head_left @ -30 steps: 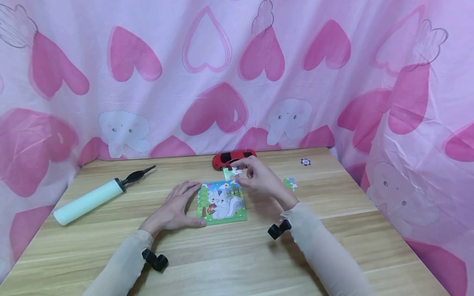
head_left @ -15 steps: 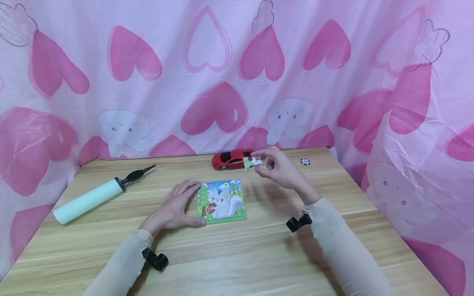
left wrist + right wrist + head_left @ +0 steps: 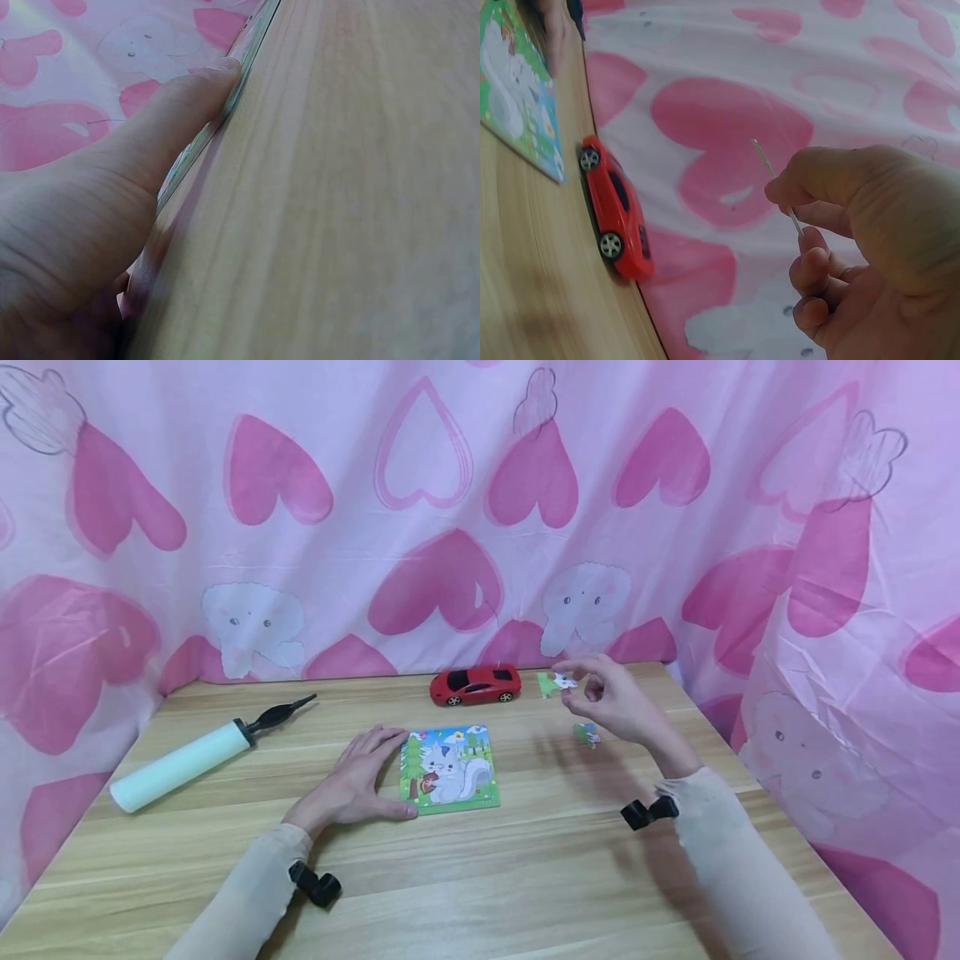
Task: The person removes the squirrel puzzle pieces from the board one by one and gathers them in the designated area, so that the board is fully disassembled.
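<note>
Presently, right hand [image 3: 618, 706]: raised above the wooden tabletop [image 3: 480, 877]; thumb and fingertips pinch a puzzle piece [image 3: 550, 686].
Piece in the pinch: juts leftward past the fingertips, clear of the wood; green and white print faces the head view; only its thin edge shows in the right wrist view.
Loose piece [image 3: 587, 736]: lies on the wood, below the pinch and nearer the person; green, blue and white in print.
Left hand [image 3: 352, 782]: well to the left of the pinch and nearer the person; thumb and fingers stand spread along one side of the picture board; thumb touches the near left corner, fingertips reach the far left corner.
Picture board [image 3: 450, 768]: lies flat, left of the pinch and nearer the person, just beside the left palm; printed with a white squirrel-like animal, trees and sky.
Red toy car [image 3: 476, 685]: left of the pinch, near the held piece, by the far table edge.
Hand pump [image 3: 182, 766]: far left of the pinch, beyond the left hand; pale green barrel, black nozzle pointing away to the right.
Curtain [image 3: 322, 468]: behind the pinch; pink hearts on a paler ground.
</note>
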`<action>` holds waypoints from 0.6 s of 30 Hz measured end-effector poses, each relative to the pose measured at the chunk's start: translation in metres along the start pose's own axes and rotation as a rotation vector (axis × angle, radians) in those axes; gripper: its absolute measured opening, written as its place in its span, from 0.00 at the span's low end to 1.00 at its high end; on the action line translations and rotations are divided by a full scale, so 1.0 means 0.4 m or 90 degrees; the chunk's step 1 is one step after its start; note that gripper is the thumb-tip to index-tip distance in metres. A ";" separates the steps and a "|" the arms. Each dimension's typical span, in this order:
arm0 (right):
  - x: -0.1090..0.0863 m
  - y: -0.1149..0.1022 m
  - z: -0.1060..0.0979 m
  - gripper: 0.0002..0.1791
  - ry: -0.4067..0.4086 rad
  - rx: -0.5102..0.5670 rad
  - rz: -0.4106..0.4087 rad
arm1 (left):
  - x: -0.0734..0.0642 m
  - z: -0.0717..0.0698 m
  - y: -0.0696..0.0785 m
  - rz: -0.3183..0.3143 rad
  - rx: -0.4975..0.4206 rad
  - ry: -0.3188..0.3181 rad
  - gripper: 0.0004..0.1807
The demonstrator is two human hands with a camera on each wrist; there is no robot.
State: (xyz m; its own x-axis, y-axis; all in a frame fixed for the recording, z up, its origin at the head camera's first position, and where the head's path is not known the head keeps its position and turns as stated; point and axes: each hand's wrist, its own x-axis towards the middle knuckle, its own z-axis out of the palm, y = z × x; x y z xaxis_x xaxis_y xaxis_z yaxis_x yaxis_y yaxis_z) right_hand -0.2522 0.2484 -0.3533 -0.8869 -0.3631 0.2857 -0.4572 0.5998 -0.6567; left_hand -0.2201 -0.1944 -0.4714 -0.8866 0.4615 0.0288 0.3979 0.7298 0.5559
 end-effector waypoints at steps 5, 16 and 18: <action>-0.028 0.023 -0.029 0.23 0.017 -0.014 0.006 | -0.001 0.001 -0.002 0.006 0.001 0.003 0.73; -0.098 0.080 -0.060 0.24 0.015 -0.026 0.003 | 0.000 0.002 -0.001 0.004 0.000 0.002 0.73; -0.113 0.092 -0.059 0.24 0.008 -0.025 0.018 | -0.001 0.002 -0.001 0.004 0.000 0.002 0.73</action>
State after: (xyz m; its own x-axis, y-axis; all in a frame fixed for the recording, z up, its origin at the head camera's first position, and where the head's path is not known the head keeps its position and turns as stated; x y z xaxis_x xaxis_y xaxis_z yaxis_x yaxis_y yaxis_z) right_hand -0.2306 0.3034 -0.3738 -0.9002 -0.3369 0.2758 -0.4337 0.6375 -0.6368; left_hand -0.2198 -0.1943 -0.4722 -0.8850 0.4643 0.0351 0.4034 0.7268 0.5560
